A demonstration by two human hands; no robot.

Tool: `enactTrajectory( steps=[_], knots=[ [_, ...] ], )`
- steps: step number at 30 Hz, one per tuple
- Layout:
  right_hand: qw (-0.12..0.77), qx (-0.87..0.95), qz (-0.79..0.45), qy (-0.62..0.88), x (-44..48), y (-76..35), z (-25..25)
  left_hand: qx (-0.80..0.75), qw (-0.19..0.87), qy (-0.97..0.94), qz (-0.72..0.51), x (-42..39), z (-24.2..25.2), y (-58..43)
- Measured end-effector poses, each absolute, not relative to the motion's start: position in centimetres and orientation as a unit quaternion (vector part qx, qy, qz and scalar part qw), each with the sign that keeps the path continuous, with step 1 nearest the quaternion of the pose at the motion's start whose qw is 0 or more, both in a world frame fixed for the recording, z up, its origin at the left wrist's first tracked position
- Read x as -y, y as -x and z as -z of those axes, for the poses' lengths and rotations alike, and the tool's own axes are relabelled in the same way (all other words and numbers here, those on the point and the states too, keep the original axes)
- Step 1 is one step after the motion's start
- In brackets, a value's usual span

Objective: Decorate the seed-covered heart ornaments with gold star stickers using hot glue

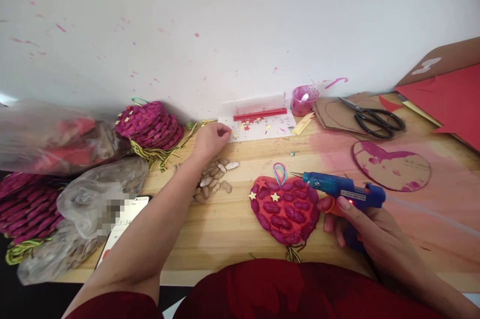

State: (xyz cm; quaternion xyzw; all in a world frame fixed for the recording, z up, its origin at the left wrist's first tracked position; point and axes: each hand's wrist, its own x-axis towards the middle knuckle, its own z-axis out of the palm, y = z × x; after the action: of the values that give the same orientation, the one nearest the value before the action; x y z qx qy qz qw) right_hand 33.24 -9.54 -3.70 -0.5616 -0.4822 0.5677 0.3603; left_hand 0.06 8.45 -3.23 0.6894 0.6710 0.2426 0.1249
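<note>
A red heart ornament (285, 207) covered with magenta peanut shells and two small gold stars lies on the wooden table (232, 229) in front of me. My right hand (354, 221) is wrapped round a blue glue gun (339, 188), its nozzle pointing left over the heart's upper right edge. My left hand (212, 138) reaches far forward to a white sheet (262, 126) strewn with small star stickers, fingertips pinched together at its left edge. What the pinch holds is too small to see.
Loose peanut shells (214, 179) lie below my left hand. A stack of finished magenta hearts (150, 124) and plastic bags (101, 189) sit left, with a phone (122, 224). Black scissors (375, 118), cardboard heart (392, 165), pink cup (304, 99) and red paper (450, 96) are right.
</note>
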Motion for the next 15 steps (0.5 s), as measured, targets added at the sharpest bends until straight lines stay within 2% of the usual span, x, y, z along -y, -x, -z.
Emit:
enactTrajectory(
  steps=[9,15],
  knots=[
    [0.373,0.478,-0.561,0.564,9.6,-33.1,3.4,-0.686,0.194,-0.638,-0.292,-8.5,2.7,0.1],
    [0.362,0.478,-0.562,0.570,9.5,-33.0,3.1,-0.644,0.257,-0.633,-0.345,-2.5,0.5,-1.6]
  ],
)
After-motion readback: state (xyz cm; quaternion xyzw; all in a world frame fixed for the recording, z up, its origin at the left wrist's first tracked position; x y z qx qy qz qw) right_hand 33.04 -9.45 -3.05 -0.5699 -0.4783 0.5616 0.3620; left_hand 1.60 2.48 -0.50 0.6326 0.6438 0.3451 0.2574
